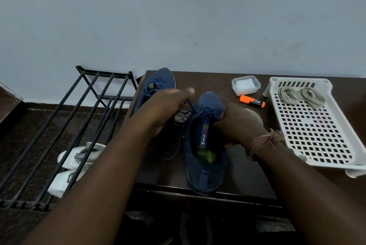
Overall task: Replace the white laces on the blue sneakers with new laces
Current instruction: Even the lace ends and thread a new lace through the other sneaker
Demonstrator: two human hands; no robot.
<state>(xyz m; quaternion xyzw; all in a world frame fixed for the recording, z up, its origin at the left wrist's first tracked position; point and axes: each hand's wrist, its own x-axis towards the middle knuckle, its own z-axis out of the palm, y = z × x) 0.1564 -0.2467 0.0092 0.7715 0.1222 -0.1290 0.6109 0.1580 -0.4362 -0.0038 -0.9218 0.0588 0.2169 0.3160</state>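
Now the near blue mesh sneaker (206, 145) stands on the dark brown surface (243, 175); left hand (170, 104) pinches its dark blue lace (191, 106), right hand (237, 123) grips its side. Beige coiled laces (301, 95) lie in the white perforated plastic tray (316, 135) right of the sneaker.

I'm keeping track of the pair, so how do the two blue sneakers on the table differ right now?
The near sneaker lies in front with its opening in full view, and the right hand steadies it while the left hand pulls its dark lace. The far sneaker sits untouched behind the left hand, partly hidden. Both are blue with dark laces.
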